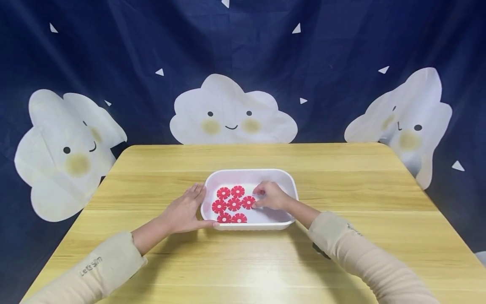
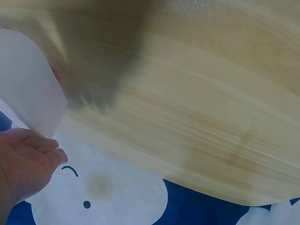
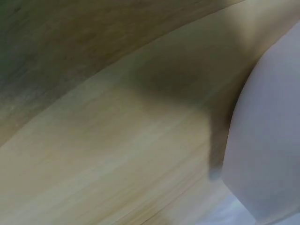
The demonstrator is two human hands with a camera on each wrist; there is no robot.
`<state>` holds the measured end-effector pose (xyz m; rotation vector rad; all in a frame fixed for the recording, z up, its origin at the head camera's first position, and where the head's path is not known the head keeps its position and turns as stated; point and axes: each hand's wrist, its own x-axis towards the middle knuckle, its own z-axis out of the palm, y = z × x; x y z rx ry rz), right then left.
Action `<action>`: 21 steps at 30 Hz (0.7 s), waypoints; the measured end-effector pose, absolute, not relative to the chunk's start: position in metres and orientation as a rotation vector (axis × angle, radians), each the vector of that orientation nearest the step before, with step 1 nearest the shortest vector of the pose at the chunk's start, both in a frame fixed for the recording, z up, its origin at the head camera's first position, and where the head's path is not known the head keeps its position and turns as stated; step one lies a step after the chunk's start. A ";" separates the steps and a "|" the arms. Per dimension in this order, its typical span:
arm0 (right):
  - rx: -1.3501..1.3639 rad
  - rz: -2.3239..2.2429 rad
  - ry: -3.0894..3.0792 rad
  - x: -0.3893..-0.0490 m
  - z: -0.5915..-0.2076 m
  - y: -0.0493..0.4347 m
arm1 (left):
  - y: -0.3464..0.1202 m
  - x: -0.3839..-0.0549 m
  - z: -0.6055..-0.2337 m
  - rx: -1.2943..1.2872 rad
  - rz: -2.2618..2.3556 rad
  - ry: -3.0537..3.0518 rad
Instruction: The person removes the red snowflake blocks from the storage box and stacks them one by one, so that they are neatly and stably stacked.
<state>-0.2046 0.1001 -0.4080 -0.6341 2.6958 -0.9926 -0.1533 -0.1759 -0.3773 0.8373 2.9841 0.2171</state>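
Note:
In the head view, a white plastic tray [image 1: 282, 215] stands on the wooden table. Several red notched flower discs [image 1: 234, 204], each with a central hole, lie flat in its left half. My left hand [image 1: 186, 211] rests against the tray's left end, its fingers along the side and its thumb at the front rim. The left wrist view shows those fingers [image 2: 35, 143] against the tray's outer wall [image 2: 30, 79]. Inside the tray is my right hand [image 1: 274, 196]; its thumb tip meets the right edge of the rightmost disc [image 1: 248, 202], while the forefinger bends above, apart from the thumb.
The wooden table [image 1: 341, 185] reaches back to a dark blue curtain [image 1: 258, 50] printed with white clouds and triangles. Part of the tray's outer wall [image 3: 267, 136] fills the right side of the right wrist view, where my right hand is out of sight.

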 end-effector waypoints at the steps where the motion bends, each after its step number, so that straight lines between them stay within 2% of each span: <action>1: -0.644 -0.990 2.696 -0.205 -0.409 0.100 | -0.176 -0.153 -0.377 0.838 0.218 2.985; 10: -0.769 -0.940 2.743 -0.206 -0.417 0.096 | -0.177 -0.153 -0.376 0.846 0.227 2.992; 21: -0.783 -0.931 2.753 -0.204 -0.415 0.095 | -0.176 -0.153 -0.376 0.846 0.222 2.991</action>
